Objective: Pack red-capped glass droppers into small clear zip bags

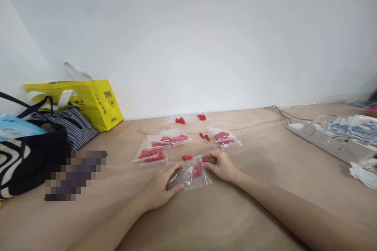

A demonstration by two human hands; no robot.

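A small clear zip bag (191,182) lies in front of me with a few red dropper bulbs (195,173) inside. My left hand (160,188) holds its left side, thumb below and fingers curved above. At the bag's open right end, my right hand (220,166) pinches a red dropper bulb (199,164) that points into it. Just beyond the bag rests a loose red bulb (186,157). Two red-topped droppers (207,137) with thin stems lie past my right hand, which hides their lower ends.
Filled zip bags lie in a left group (153,153) and a right stack (222,137). Farther back, a clear bag (190,119) carries two bulb clusters. A yellow bag (100,104) and a black bag (35,164) stand left; a power strip (321,141) with cables lies right.
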